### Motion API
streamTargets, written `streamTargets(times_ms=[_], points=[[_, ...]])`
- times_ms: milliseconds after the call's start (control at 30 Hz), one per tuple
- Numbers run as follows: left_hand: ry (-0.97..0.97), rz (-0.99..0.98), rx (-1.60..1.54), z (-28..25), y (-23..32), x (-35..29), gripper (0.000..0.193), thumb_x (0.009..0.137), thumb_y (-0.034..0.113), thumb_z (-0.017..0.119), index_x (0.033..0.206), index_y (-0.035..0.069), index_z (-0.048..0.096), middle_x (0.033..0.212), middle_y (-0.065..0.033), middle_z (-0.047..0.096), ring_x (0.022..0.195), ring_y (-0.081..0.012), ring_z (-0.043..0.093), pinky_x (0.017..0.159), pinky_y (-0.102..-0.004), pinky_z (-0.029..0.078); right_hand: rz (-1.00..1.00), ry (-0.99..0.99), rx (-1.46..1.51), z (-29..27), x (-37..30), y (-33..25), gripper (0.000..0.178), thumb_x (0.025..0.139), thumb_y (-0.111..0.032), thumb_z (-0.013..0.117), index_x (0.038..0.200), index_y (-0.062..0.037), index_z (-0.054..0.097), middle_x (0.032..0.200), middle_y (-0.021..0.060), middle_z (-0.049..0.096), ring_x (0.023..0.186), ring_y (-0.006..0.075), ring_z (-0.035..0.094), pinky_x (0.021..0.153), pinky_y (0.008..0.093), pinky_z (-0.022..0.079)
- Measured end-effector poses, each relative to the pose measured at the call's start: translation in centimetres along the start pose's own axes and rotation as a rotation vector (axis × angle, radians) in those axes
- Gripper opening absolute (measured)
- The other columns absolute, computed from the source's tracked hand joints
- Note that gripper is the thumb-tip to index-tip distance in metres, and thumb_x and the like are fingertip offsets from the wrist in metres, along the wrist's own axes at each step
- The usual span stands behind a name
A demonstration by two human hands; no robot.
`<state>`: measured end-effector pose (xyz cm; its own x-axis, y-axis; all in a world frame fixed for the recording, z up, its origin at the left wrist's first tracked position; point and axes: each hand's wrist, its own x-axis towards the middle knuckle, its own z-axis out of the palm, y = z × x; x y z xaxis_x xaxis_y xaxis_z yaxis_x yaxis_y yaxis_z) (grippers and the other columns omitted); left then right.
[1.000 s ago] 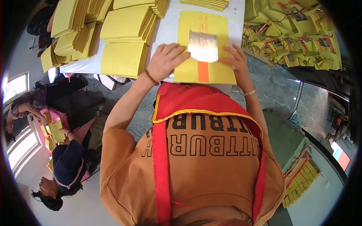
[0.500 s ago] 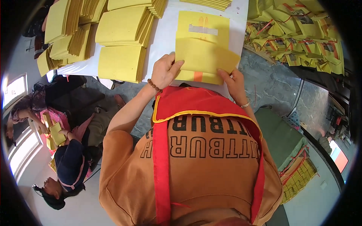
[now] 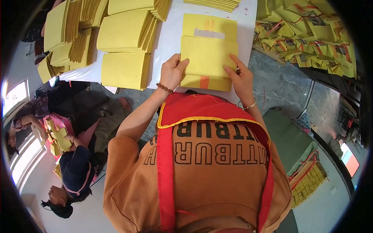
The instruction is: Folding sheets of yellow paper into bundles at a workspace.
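On the table in front of me, a yellow paper sheet [image 3: 210,56] lies squarely over another yellow sheet [image 3: 194,23]. The lower sheet shows at the far side with orange marks and a pale grey strip [image 3: 210,34], and at the near side with an orange patch [image 3: 204,82]. My left hand [image 3: 171,72] pinches the left edge, thumb on top. At the right edge, my right hand [image 3: 241,80] holds the paper with its thumb on the surface and its index finger along the side. The fingers under the edges are partly hidden.
Stacks of folded yellow paper [image 3: 122,31] cover the white table's [image 3: 165,39] left part. Another stack [image 3: 213,4] is at the far edge. Yellow bundles with red ties [image 3: 311,42] fill the right. A co-worker [image 3: 74,167] handles yellow pieces at left; a green box [image 3: 287,139] stands at right.
The upper sheet's right side, lifted and skewed before, now lies flat and lined up with the lower one. My right hand has shifted up slightly along the edge.
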<state>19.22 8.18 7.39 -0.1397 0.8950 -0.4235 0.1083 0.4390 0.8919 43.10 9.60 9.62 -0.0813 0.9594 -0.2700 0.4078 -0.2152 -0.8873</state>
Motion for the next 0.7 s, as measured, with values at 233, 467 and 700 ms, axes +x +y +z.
streamTargets(times_ms=[233,467,700], points=[[0.013,-0.028,0.014,0.4,0.6,0.1,0.024,0.083,0.020,0.060,0.074,-0.002,0.053,0.055,-0.0052,0.051,0.052,-0.0097,0.045,0.049,-0.0284,0.037,-0.049,0.145,-0.024,1.2,0.0,-0.6,0.038,0.080,-0.015,0.065,0.116,-0.0072,0.059,0.089,0.0085,0.063,0.061,0.0117,0.049,0.058,0.0258,0.042],[-0.015,-0.056,0.006,-0.2,1.0,0.6,0.023,0.082,0.019,0.061,0.072,0.000,0.055,0.056,-0.0005,0.050,0.052,-0.0072,0.043,0.047,-0.0263,0.034,-0.149,0.264,-0.246,1.8,-0.3,-1.2,0.032,0.081,-0.019,0.061,0.111,-0.0092,0.061,0.083,0.0100,0.060,0.064,0.0240,0.055,0.061,0.0332,0.044],[0.016,-0.043,-0.043,0.2,1.4,0.3,0.021,0.081,0.015,0.063,0.074,0.002,0.049,0.057,0.0007,0.051,0.050,-0.0056,0.041,0.044,-0.0255,0.032,-0.240,0.322,-0.170,2.2,0.2,0.2,0.032,0.080,-0.018,0.061,0.111,-0.0084,0.061,0.082,0.0098,0.060,0.064,0.0239,0.055,0.059,0.0329,0.044]])
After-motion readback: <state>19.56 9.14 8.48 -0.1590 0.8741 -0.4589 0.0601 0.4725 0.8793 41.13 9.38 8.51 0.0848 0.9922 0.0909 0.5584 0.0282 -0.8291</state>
